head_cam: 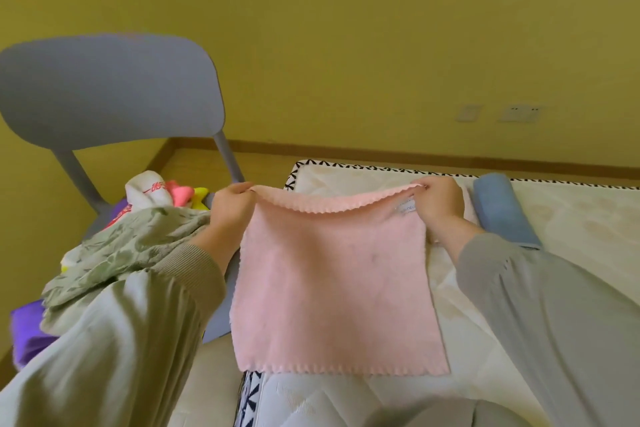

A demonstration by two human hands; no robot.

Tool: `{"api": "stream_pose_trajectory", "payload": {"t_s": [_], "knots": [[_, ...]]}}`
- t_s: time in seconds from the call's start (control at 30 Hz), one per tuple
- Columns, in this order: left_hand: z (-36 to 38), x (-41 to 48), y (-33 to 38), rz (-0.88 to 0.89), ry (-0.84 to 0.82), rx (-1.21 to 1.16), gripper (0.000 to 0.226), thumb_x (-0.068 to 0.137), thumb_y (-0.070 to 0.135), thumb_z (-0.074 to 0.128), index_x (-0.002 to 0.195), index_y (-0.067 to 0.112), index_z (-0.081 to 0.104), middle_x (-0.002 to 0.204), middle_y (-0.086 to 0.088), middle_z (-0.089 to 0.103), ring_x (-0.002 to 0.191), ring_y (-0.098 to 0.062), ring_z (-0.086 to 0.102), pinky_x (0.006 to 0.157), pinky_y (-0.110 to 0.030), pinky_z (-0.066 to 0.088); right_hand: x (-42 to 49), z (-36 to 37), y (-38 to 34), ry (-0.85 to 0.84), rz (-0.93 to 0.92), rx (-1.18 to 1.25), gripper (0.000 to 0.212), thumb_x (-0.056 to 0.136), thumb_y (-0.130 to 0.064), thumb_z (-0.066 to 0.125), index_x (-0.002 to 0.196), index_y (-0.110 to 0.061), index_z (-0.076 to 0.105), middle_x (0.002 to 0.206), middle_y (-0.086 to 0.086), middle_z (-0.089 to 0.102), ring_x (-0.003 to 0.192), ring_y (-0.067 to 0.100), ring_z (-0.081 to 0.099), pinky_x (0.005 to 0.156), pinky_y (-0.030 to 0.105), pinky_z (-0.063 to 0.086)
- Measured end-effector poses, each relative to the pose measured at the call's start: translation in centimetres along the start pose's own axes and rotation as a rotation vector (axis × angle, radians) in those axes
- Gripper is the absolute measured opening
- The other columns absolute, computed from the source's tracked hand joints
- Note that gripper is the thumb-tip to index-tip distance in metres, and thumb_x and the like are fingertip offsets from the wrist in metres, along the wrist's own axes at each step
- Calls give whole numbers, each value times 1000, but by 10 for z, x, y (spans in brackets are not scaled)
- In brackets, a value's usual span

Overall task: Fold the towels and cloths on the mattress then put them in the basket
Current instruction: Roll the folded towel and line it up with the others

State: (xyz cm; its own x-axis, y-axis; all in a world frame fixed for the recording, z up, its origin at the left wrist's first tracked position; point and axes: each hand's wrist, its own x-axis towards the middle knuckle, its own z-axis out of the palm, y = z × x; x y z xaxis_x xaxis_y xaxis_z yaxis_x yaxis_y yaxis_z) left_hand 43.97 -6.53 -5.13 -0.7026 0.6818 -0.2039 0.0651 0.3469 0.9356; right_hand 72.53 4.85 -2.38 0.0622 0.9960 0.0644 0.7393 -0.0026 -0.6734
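Pinching pink cloth (341, 284) top corners: left hand (232, 208), right hand (440, 206); grip seemingly fingertip-only.

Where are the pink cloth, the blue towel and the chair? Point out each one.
pink cloth (332, 291), head view, middle of the flat spread part.
blue towel (504, 210), head view, top of the folded bundle.
chair (110, 90), head view, middle of the backrest.

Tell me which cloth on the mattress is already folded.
The blue cloth, lying as a compact bundle by the far edge of the mattress. The pink cloth is spread open, held at its top corners by the left hand and right hand.
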Motion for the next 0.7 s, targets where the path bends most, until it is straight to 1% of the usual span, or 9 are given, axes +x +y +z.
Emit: {"api": "stream_pose_trajectory", "payload": {"t_s": [0.07, 0.2, 0.27, 0.37, 0.4, 0.47, 0.53, 0.6, 0.7], "knots": [[5, 3, 0, -19, 7, -158, 28, 90, 6, 53, 111, 19, 66, 114, -3, 62, 111, -21, 58, 101, -38, 46, 6, 5, -1, 117, -14, 44, 27, 91, -5, 46, 100, -7, 72, 106, 14, 69, 101, 33, 60, 76, 31, 44], [10, 9, -1, -107, 56, -429, 35, 91, 3, 50, 123, 13, 62, 118, -7, 64, 110, -17, 61, 94, -29, 47, 11, 10, -1, 255, -31, 123, 30, 95, -9, 43, 114, -8, 67, 115, 11, 67, 110, 30, 57, 87, 29, 42], [12, 5, -5, -148, 68, -483, 34, 92, 2, 49, 121, 11, 62, 115, -7, 65, 107, -16, 63, 94, -27, 47, 7, 13, 7, 245, -30, 108, 30, 96, -9, 44, 113, -8, 67, 115, 11, 66, 109, 30, 58, 85, 27, 40], [13, -7, -18, -190, 38, -443, 30, 92, 8, 53, 121, 8, 62, 109, -8, 66, 102, -16, 64, 90, -27, 47, -7, 20, 29, 108, -16, 53, 29, 94, -6, 45, 111, -9, 69, 115, 12, 66, 107, 30, 59, 79, 22, 37], [13, -13, -22, -204, 44, -431, 25, 92, 9, 54, 115, 7, 64, 104, -8, 66, 97, -16, 65, 86, -26, 48, -15, 22, 36, 74, -6, 48, 29, 93, -6, 46, 110, -10, 69, 115, 12, 66, 106, 30, 59, 79, 22, 37], [10, -27, -28, -223, 89, -426, 11, 90, 8, 56, 93, 6, 67, 91, -8, 68, 87, -19, 67, 77, -25, 51, -30, 24, 48, 85, 4, 41, 28, 93, -8, 48, 110, -9, 69, 115, 13, 63, 104, 31, 59, 79, 24, 39], [4, -42, -34, -227, 174, -454, 14, 87, 7, 60, 74, 9, 66, 77, -9, 66, 81, -22, 66, 70, -26, 51, -48, 22, 54, 165, 15, 44, 27, 92, -5, 48, 109, -7, 69, 115, 15, 59, 103, 32, 58, 79, 25, 38], [-3, -57, -42, -237, 271, -475, 21, 85, 6, 61, 64, 11, 63, 68, -8, 63, 73, -23, 61, 64, -27, 50, -68, 20, 60, 265, 27, 69, 26, 89, -2, 48, 105, -3, 69, 112, 17, 58, 101, 33, 55, 78, 24, 36], [-7, -83, -63, -218, 379, -299, 21, 81, 9, 56, 60, 11, 60, 60, -5, 56, 65, -22, 50, 59, -30, 41, -101, 21, 76, 325, 118, 135, 21, 83, 2, 49, 91, 5, 68, 105, 22, 59, 98, 35, 54, 80, 27, 36]]}}
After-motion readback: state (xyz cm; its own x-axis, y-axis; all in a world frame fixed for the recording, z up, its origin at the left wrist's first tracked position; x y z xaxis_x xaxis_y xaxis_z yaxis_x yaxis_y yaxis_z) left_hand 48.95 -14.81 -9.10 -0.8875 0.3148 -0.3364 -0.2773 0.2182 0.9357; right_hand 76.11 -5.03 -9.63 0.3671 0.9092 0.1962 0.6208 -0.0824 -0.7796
